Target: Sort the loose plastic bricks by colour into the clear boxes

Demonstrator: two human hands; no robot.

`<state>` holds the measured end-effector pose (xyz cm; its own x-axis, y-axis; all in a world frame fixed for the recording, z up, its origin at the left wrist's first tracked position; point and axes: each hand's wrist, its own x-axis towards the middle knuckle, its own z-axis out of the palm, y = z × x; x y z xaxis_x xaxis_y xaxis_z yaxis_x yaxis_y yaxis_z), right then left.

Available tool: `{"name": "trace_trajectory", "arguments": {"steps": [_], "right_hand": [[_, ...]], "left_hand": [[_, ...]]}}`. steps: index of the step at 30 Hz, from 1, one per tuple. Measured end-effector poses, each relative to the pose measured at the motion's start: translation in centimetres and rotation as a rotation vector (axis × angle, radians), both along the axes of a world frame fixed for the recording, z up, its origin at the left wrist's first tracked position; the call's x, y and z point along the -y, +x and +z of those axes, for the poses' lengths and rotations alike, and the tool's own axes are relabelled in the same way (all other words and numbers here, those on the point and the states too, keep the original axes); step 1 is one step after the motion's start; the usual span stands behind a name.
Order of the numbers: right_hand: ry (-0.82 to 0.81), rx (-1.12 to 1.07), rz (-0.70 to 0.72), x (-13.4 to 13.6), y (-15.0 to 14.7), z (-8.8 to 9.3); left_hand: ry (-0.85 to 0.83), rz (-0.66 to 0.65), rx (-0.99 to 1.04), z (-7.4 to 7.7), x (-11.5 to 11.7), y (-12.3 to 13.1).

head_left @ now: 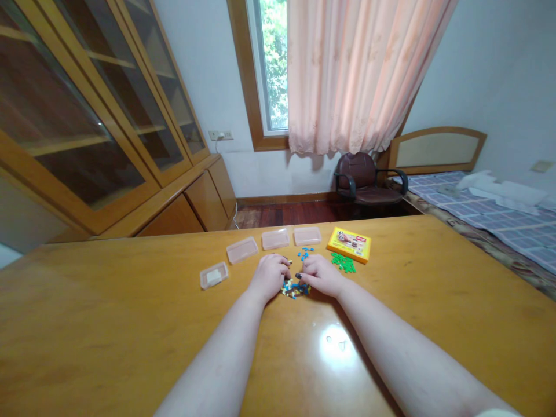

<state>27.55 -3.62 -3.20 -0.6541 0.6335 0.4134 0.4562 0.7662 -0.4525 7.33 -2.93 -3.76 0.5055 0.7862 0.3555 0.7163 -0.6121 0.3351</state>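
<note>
A small mixed pile of blue, cream and yellow plastic pieces (296, 289) lies on the wooden table between my two hands. My left hand (270, 275) rests at the pile's left side, fingers curled in; anything in its fingertips is too small to make out. From the right, my right hand (324, 274) reaches over the pile with bent fingers close together, and dark fingertips show. What it pinches is hidden. Just beyond the right hand are loose blue pieces (306, 252). A heap of green pieces (343, 262) lies to its right.
Behind the hands, three clear plastic boxes (242, 250) stand in an arc. Left of them is another clear box (214, 275) with something white inside. A yellow box (349, 244) with a printed picture lies behind the green heap. The table's (130, 324) far edge faces a chair (362, 176).
</note>
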Motion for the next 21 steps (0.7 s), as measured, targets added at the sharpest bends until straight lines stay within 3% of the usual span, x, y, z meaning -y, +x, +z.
{"name": "trace_trajectory", "arguments": {"steps": [9, 16, 18, 21], "right_hand": [[-0.024, 0.069, -0.074, -0.12, 0.03, -0.19], [0.035, 0.118, -0.461, -0.29, 0.13, -0.40], [0.057, 0.090, -0.350, -0.24, 0.15, -0.39], [0.062, 0.064, -0.050, -0.08, -0.04, -0.46]], "left_hand": [[0.011, 0.013, 0.002, 0.05, -0.07, 0.07], [0.013, 0.019, 0.034, 0.02, -0.04, 0.04], [0.008, 0.025, 0.037, 0.06, -0.01, 0.05], [0.006, 0.032, 0.033, 0.03, -0.05, 0.09]]}}
